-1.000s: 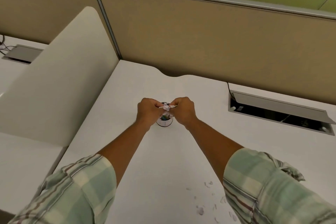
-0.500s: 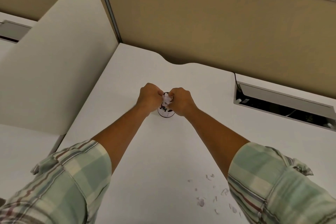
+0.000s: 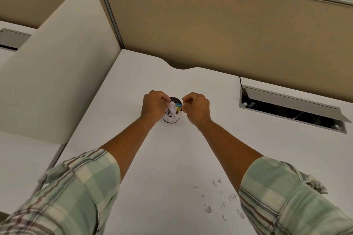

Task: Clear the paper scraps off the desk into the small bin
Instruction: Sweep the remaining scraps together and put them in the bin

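Head view: white desk (image 3: 172,158), set in a corner of tan partition walls (image 3: 210,25), green wall above; cream side screen (image 3: 57,63) along my left; open cable hatch (image 3: 290,107) set in the desk at right. Small bin (image 3: 172,118), round, white with dark rim, stands mid-desk between my hands, crumpled white paper (image 3: 172,109) heaped at its mouth with a blue-and-yellow bit beside it. Left hand (image 3: 153,106), fingers curled, pinching the white paper over the bin. Right hand (image 3: 196,108), curled loosely just right of the rim; whether it grips anything I cannot tell. Loose paper scraps (image 3: 215,199) lie near my right sleeve (image 3: 286,196), well apart from the bin. Against half a second ago: my hands, then pressed together over the bin, have parted, and the bin mouth shows.
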